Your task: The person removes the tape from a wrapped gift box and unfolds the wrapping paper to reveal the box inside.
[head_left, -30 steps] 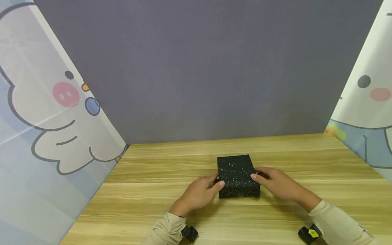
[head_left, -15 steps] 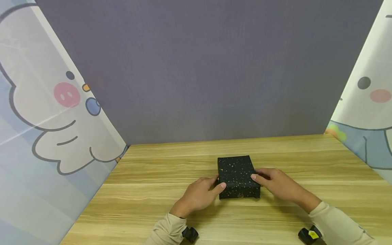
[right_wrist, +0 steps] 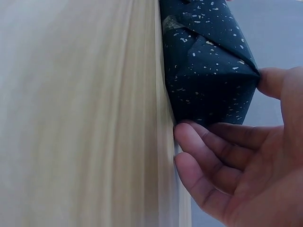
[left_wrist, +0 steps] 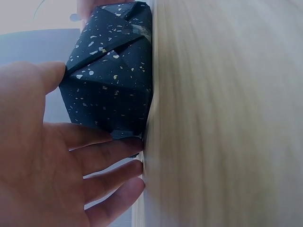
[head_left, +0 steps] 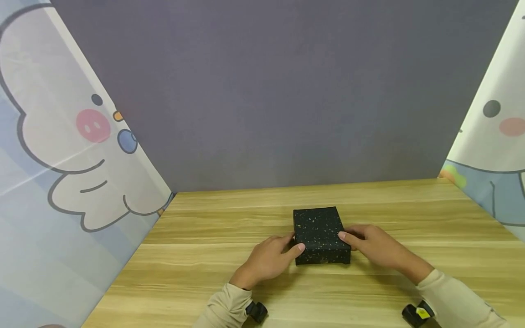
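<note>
Black speckled package: we find the package [head_left: 321, 230] between the two hands, on the surface [head_left: 197, 259], its top flecked pale and gold; its underside and far side are hidden from us.
Left hand: our left hand [head_left: 266, 258] grips the near left corner, thumb on the upper edge; in the head view its other fingers mostly disappear behind the thumb and package, while the left wrist view shows them spread low along the side.
Right hand: our right hand [head_left: 375, 246] grips the opposite side, thumb at the top edge; the right wrist view shows its fingers bent against the package's lower part, fingertips near the surface.
Folded wrapping: on the face towards us, between the hands, the wrist views show creased flaps and a shiny patch [left_wrist: 140, 30], perhaps clear tape, too blurred to be sure.
Cut-off parts: the left wrist view crops the right hand at its top edge; the right wrist view crops the package's upper end.
Sleeves: beige cuffs [head_left: 229, 305] run out of frame behind both hands, with black wrist devices [head_left: 256, 312] partly hidden beneath; the right one carries a yellow mark, illegible to us.
Backdrop: beyond the hands stands a grey panel [head_left: 287, 91], flanked by cartoon-printed sheets [head_left: 53, 136] whose figures run out of view.
</note>
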`<act>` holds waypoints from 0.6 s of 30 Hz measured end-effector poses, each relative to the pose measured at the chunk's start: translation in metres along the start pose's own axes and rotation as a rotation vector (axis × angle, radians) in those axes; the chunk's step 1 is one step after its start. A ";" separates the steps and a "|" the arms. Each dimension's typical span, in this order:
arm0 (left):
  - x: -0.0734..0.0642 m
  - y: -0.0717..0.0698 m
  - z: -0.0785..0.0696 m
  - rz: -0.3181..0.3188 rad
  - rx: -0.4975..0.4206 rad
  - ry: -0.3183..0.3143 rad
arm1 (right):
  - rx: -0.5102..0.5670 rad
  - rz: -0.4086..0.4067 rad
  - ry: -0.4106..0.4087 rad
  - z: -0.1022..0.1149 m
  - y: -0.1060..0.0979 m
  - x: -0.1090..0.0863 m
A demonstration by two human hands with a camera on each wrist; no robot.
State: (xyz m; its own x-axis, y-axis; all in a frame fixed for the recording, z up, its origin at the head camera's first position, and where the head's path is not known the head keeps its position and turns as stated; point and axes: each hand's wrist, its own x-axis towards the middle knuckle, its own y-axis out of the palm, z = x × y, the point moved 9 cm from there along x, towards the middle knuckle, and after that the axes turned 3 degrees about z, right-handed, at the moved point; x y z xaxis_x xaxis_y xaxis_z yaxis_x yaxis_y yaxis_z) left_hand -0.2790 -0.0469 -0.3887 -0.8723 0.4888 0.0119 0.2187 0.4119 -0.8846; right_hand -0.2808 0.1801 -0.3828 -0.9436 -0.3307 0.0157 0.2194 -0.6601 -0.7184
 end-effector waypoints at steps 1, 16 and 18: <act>0.000 0.000 0.000 -0.001 -0.002 -0.002 | -0.002 0.001 -0.002 0.000 0.000 0.000; 0.001 -0.001 0.000 -0.023 0.000 -0.005 | 0.014 0.019 0.005 0.000 0.001 -0.001; 0.001 -0.001 0.000 -0.026 -0.001 -0.003 | 0.007 0.016 0.000 0.000 0.001 -0.001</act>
State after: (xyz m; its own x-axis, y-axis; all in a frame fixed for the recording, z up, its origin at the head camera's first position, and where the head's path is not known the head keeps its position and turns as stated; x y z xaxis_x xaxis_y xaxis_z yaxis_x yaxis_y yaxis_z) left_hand -0.2798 -0.0469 -0.3875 -0.8790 0.4756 0.0336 0.1962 0.4251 -0.8836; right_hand -0.2798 0.1798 -0.3836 -0.9400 -0.3412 0.0038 0.2363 -0.6592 -0.7139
